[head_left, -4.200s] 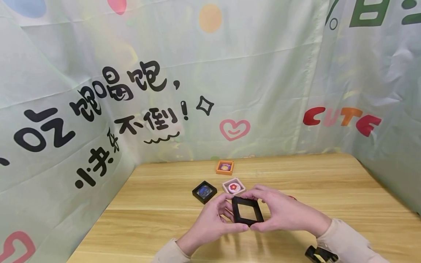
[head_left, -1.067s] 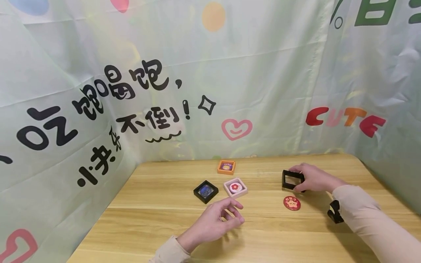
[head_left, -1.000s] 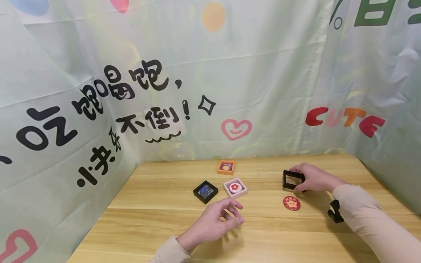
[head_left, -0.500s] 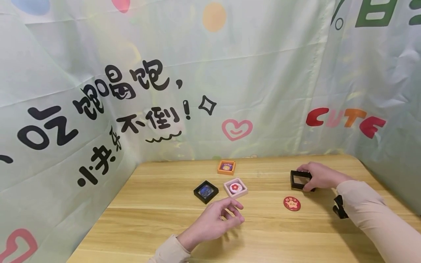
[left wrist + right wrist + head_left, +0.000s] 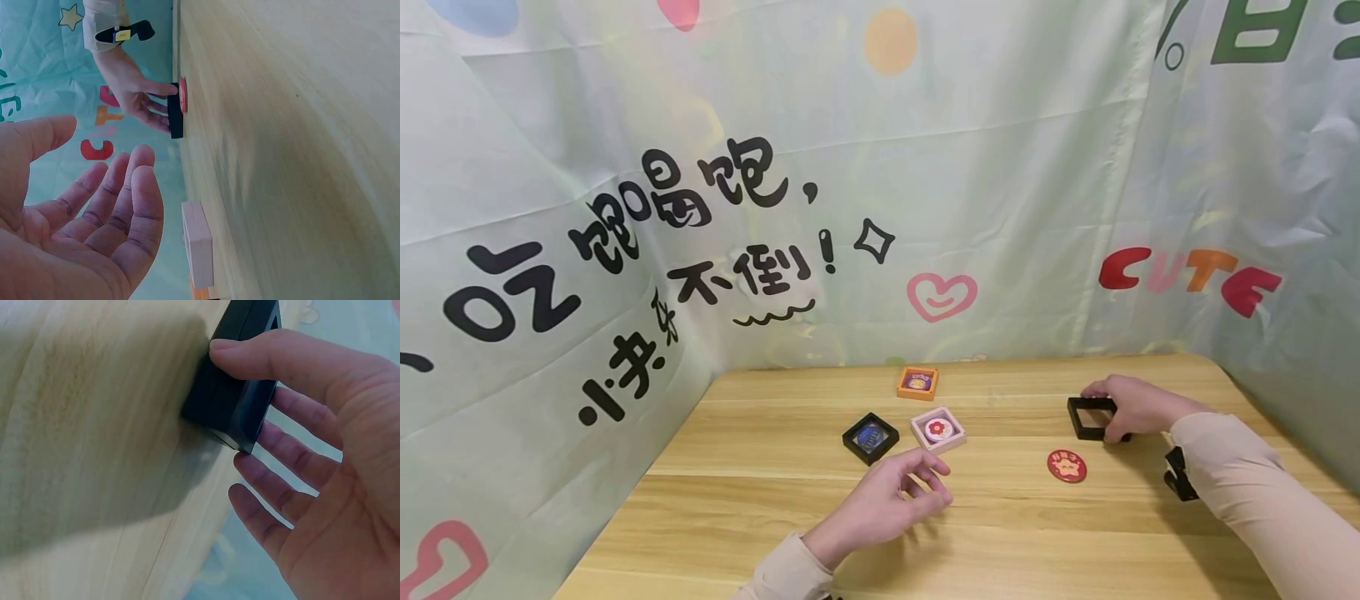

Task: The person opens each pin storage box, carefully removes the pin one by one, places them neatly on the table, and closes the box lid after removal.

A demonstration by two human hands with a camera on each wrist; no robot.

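Note:
My right hand (image 5: 1142, 407) pinches the right side of a square black display frame (image 5: 1075, 419), which lies at the table's right with a see-through middle. In the right wrist view, the thumb (image 5: 240, 357) presses one side of the frame (image 5: 215, 394) and fingertips meet the opposite edge. A round red badge with a star face (image 5: 1067, 466) lies just in front of it. My left hand (image 5: 883, 500) hovers with relaxed, loosely bent fingers and holds nothing, as its palm (image 5: 69, 250) shows. Beyond its fingers is a pink frame (image 5: 950, 444) with a flower badge.
Left of the pink frame lies another black frame (image 5: 881, 451) around a blue badge. Farther back, an orange frame (image 5: 917, 396) holds a purple picture. Printed cloth (image 5: 1015, 208) encloses the wooden table (image 5: 737, 500) at the back and both sides.
Both hands held the black frame earlier; the left has let go. The right hand has carried it to the right, and it now lies lower, flat on the table. The red badge shows fully.

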